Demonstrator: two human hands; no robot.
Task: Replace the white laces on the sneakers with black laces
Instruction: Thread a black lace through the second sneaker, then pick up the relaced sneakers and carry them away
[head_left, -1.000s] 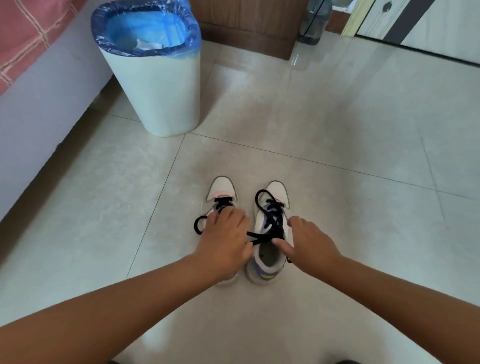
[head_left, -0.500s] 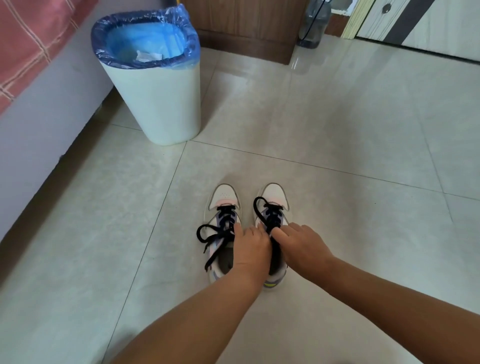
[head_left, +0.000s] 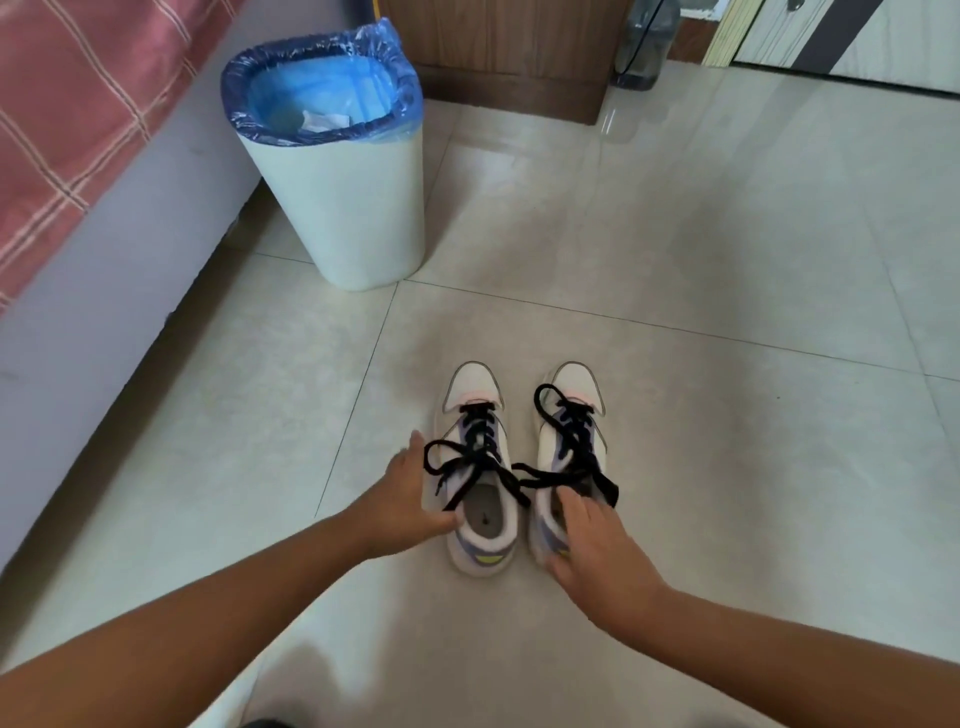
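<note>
Two white sneakers stand side by side on the tiled floor, toes pointing away from me. The left sneaker (head_left: 471, 385) carries a black lace (head_left: 480, 441) tied in a loose bow, and the right sneaker (head_left: 577, 380) has its own black lace (head_left: 571, 434), also tied. My left hand (head_left: 402, 501) holds the left sneaker at its outer side, thumb at the collar. My right hand (head_left: 597, 556) grips the heel of the right sneaker, with fingers over the collar. No white laces are visible.
A white bin (head_left: 343, 208) with a blue liner stands on the floor beyond the shoes, to the left. A bed with a pink checked cover (head_left: 72, 114) runs along the left. A wooden cabinet (head_left: 509, 47) and a water bottle (head_left: 644, 47) are at the back.
Both hands left the laces of the right sneaker. The left hand moved to the outer side of the left sneaker, the right hand back to the right sneaker's heel. The shoes sit slightly apart.
</note>
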